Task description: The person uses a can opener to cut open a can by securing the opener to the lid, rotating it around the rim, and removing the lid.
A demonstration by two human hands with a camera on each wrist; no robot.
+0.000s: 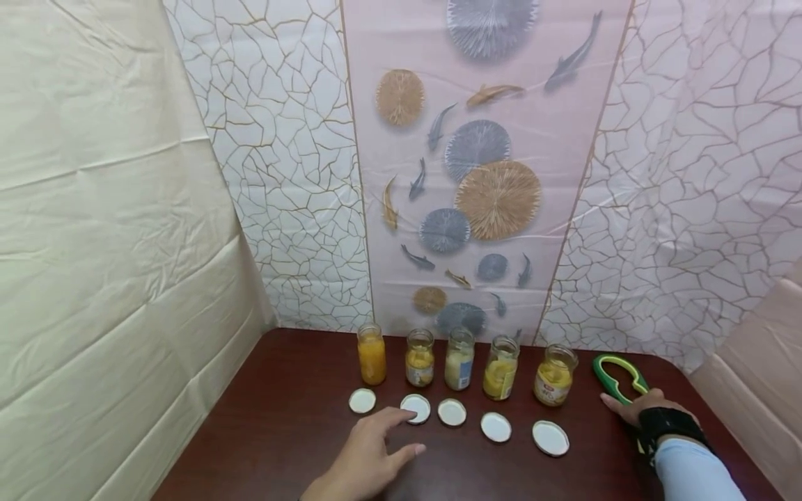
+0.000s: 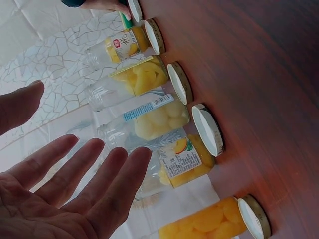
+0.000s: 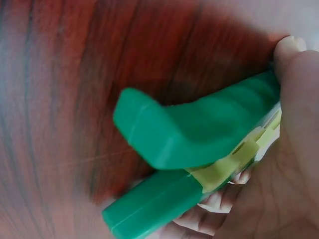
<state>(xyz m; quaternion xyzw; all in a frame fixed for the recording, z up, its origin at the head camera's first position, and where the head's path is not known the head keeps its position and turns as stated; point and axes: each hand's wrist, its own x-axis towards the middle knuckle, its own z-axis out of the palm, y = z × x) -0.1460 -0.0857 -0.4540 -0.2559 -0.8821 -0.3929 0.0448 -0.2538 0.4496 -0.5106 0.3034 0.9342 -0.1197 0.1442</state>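
Fingers [image 2: 99,164] spread above white lids [image 1: 415,408]

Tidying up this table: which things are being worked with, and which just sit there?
In use:
left hand reaching toward second lid
right hand gripping green jar opener

Sitting there:
five open jars
other four lids

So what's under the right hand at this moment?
The right hand grips the handles of a green jar opener lying on the dark wood table. The handle ends are covered by the palm and curled fingers; only the looped head shows.
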